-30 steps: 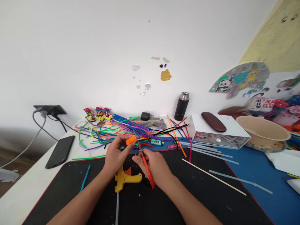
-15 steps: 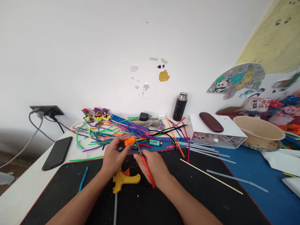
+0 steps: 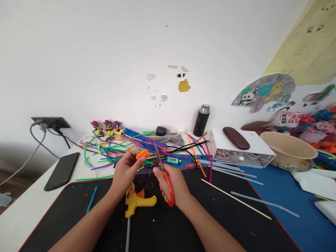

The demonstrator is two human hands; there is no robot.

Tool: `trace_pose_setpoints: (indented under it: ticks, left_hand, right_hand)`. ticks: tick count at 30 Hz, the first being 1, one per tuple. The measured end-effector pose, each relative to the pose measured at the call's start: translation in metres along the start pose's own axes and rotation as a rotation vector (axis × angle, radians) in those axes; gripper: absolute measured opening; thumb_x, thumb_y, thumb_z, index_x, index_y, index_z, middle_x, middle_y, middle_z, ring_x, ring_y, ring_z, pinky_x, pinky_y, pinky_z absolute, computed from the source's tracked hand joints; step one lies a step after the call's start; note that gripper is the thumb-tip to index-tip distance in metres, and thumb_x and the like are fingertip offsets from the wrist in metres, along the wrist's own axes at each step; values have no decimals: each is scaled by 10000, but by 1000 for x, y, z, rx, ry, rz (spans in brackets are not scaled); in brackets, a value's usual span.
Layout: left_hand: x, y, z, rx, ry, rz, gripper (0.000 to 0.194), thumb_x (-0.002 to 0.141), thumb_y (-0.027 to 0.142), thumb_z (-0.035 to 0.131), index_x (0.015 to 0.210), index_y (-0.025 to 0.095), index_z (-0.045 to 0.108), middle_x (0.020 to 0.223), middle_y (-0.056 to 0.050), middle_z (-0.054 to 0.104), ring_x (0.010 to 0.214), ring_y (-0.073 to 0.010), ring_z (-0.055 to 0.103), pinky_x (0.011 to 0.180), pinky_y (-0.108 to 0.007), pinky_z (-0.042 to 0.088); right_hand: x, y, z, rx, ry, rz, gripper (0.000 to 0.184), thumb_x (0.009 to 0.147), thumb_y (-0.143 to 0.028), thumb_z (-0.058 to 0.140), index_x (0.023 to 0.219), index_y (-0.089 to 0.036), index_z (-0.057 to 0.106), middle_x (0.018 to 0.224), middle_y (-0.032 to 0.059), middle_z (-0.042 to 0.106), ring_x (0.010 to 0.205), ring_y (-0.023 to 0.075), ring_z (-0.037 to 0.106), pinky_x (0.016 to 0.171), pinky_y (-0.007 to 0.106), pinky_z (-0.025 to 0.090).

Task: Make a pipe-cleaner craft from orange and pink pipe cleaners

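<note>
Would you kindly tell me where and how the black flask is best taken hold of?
I'd take the black flask around its straight body, below the silver top, coming from the near side: it stands upright, with the wall behind and the white box to its right.

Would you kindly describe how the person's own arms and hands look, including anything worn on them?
Both the left hand and the right hand are ungloved. The left forearm and right forearm show no sleeve as far as the picture reaches, and no watch, bracelet or marking is visible.
</note>
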State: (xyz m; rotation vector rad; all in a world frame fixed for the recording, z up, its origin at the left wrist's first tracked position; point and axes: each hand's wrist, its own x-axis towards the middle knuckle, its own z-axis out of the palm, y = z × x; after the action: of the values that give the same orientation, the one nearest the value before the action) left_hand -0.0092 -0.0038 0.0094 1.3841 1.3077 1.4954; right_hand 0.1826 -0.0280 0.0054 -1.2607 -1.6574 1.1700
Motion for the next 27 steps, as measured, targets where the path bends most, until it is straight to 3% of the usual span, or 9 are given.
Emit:
trace_pose_setpoints:
  ticks: [4, 8, 13, 20, 27]
  left_hand:
    - [0, 8, 1, -28, -44, -42, 415, 823, 566, 816, 924, 181, 697, 711, 0, 662, 629, -149, 595, 589, -257, 495]
    - [-2, 8, 2, -20, -91, -64, 463, 785, 584, 843, 983, 183, 722, 830, -45, 749, 685, -174, 653, 634, -287, 551]
    - [-7, 5, 7, -5, -168, -26, 471, 786, 585, 843, 1025, 193, 741, 999, -91, 798, 853, -231, 733, 722, -329, 613]
    - [-14, 8, 9, 119, -317, 30, 335, 923, 504, 711, 1026, 191, 769, 870, -57, 793, 700, -192, 695, 628, -285, 568]
    - [-14, 3, 8, 313, -293, 178, 319, 968, 431, 660, 1175, 223, 787, 1101, -74, 824, 950, -247, 752, 890, -355, 581]
  right_hand:
    - [7, 6, -3, 277, 32, 57, 471, 954, -686, 604, 836, -232, 565, 467, -69, 525, 360, 131, 508, 390, 211, 384]
    - [10, 4, -3, 433, 23, 64, 525, 894, -741, 644, 896, -219, 590, 451, -82, 524, 336, 123, 493, 356, 201, 374]
    - [9, 2, -2, 504, -3, 79, 536, 886, -750, 651, 893, -220, 578, 453, -77, 538, 334, 125, 513, 347, 195, 364]
    - [10, 4, -2, 520, -49, 80, 527, 876, -727, 689, 891, -209, 588, 457, -83, 537, 330, 118, 506, 342, 187, 373]
    - [10, 6, -1, 545, -66, 104, 528, 882, -732, 686, 875, -214, 584, 464, -80, 539, 340, 120, 513, 354, 194, 372]
